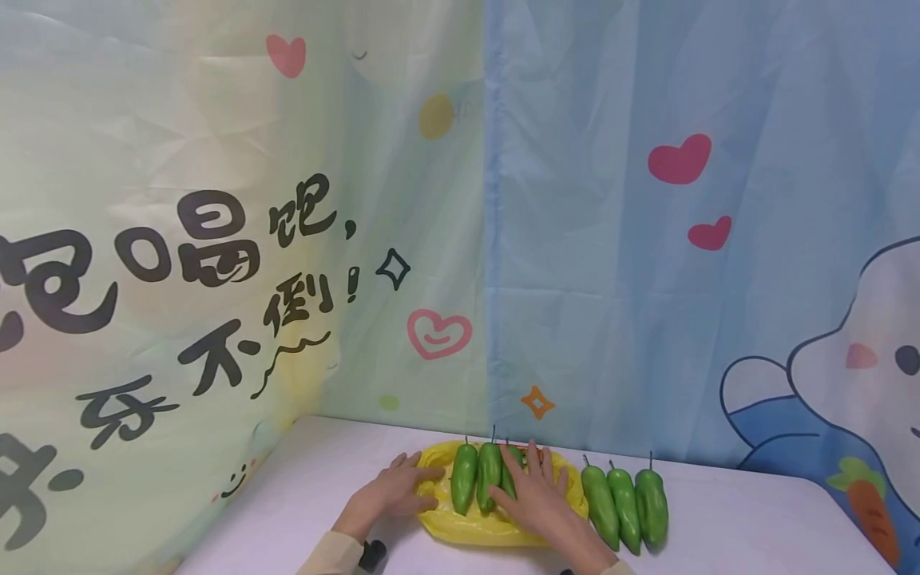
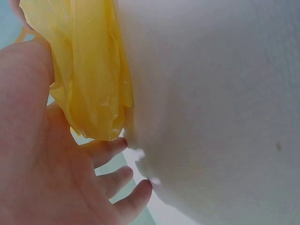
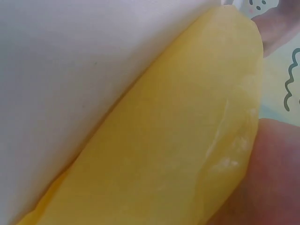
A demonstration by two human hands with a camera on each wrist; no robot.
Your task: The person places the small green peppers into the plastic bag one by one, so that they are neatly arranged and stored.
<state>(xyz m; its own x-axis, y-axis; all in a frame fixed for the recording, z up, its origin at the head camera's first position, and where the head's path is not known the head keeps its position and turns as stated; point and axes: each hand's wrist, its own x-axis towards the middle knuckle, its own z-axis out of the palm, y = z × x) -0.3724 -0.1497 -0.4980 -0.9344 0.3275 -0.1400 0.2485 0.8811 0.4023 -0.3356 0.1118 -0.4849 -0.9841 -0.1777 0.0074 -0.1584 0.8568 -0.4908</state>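
A yellow plastic bag [image 1: 477,533] lies spread on the table. Side by side on it are green peppers with thin stems: a left one [image 1: 464,481], a middle one [image 1: 489,471] and a third partly hidden by my right hand [image 1: 537,497]. That hand reaches over the bag with its fingers spread, above or touching the third pepper; contact is unclear. At the bag's left edge, my left hand [image 1: 394,489] has loosely spread fingers. In the left wrist view, yellow plastic [image 2: 96,70] lies against the left hand [image 2: 70,159]. The right wrist view shows mostly the bag [image 3: 164,131].
Right of the bag, three more green peppers lie in a row: one nearest the bag [image 1: 600,507], one between [image 1: 624,507] and an outer one [image 1: 651,511]. The white table [image 1: 740,527] ends at a printed curtain [image 1: 575,239]. Something red shows behind the right fingers.
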